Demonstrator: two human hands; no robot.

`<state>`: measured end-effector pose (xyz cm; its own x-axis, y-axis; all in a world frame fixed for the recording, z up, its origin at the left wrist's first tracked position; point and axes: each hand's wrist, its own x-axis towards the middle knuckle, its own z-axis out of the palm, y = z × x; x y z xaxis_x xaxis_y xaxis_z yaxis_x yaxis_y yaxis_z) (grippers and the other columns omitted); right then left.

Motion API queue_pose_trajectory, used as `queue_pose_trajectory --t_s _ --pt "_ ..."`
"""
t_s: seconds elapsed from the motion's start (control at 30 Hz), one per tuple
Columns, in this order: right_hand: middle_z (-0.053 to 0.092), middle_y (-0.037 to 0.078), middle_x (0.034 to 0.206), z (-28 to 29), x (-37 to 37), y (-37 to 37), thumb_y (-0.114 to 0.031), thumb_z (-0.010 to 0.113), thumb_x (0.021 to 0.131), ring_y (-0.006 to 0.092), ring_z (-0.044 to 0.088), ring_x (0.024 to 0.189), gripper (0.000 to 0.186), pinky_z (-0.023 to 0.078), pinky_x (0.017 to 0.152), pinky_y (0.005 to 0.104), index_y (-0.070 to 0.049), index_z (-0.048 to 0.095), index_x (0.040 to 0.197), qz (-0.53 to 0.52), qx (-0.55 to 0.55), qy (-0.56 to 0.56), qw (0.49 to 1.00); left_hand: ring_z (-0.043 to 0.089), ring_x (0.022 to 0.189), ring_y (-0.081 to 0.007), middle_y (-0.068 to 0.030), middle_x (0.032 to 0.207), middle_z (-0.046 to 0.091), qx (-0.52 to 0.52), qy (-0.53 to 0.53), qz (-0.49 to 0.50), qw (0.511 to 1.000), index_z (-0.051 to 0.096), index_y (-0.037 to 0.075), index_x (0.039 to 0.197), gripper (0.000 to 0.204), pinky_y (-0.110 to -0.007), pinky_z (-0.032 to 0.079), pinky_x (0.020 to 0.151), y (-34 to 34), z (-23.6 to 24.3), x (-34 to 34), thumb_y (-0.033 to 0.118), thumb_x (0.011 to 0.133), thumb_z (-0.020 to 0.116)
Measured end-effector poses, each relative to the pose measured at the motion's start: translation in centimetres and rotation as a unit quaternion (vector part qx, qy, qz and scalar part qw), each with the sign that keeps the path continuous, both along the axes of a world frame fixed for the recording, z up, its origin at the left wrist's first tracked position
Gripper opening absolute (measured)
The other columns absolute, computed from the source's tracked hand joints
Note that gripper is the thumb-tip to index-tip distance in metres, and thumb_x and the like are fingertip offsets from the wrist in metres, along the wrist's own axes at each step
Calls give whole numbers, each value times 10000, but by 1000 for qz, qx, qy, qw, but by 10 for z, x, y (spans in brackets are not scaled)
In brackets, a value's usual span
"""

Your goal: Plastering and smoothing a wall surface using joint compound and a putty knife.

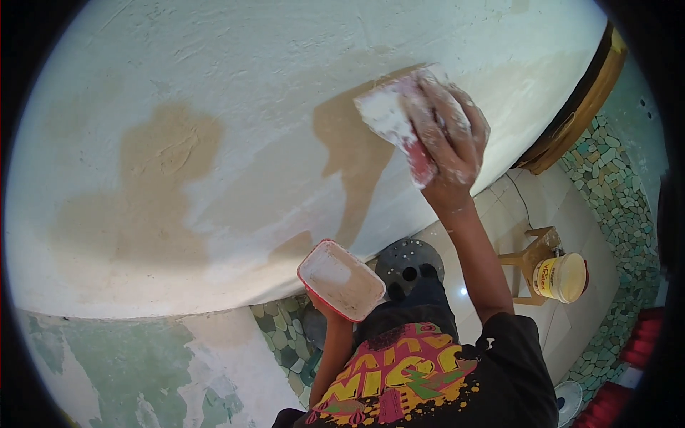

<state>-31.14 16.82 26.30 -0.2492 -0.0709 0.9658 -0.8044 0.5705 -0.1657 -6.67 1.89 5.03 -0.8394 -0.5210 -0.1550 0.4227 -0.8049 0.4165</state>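
My right hand [449,143], coated in white paste, grips a flat, paste-covered tool [382,107] with a red part against the white plastered wall [250,85] at the upper middle. The tool's exact shape under my fingers is unclear. My left hand [320,303] holds a red-rimmed plastic container [342,279] low at the middle, with pale paste on its inside; most of that hand is hidden beneath it. Shadows of me and the tool fall on the wall.
A round grey perforated stool or plate [403,253] is by my legs. A wooden stool [531,239], a cream bucket [567,277] and a cord stand right on tiles. A pebble border [606,178] and curved wooden edge [571,121] lie beyond. Patchy green-white surface [128,364] fills the lower left.
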Motion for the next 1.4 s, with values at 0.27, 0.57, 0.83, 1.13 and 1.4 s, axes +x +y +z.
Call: queue_pose_trajectory --t_s 0.27,0.57,0.83,1.13,1.4 --pt "674 -58 1341 8 13 3 -265 744 859 254 564 1264 357 382 1016 413 -282 751 1216 -83 119 -57 988 578 1246 -339 -107 1396 572 1 -33 30 999 477 142 1458 668 -519 483 1046 -1 -5 -4 622 1000 400" --pt "656 -78 1349 21 2 15 -251 759 826 283 543 1265 405 362 1026 490 -289 729 1228 -104 101 -26 989 585 1234 -335 -101 1385 578 24 15 -22 999 480 138 1452 655 -509 494 1034 0 24 -14 602 1004 369" --pt "633 -73 1378 8 3 27 -216 788 793 286 536 1261 464 366 1064 513 -278 717 1247 -75 103 -50 991 566 1264 -295 -66 1420 551 -33 -41 7 999 463 166 1467 616 -482 479 1061 -9 15 -22 595 1035 369" --pt "631 -67 1377 -6 12 14 -208 788 800 298 509 1330 441 334 1101 565 -279 722 1230 -95 129 -98 982 554 1283 -287 -66 1431 542 -71 17 -35 997 457 159 1473 621 -474 469 1075 -15 10 -25 592 1040 355" --pt "692 -59 1288 11 -9 14 -225 792 825 268 535 1323 344 297 1164 553 -262 757 1166 -80 116 -23 990 565 1268 -300 -80 1417 556 -64 -67 -2 996 465 147 1469 632 -474 465 1077 -8 9 -24 595 1036 358"
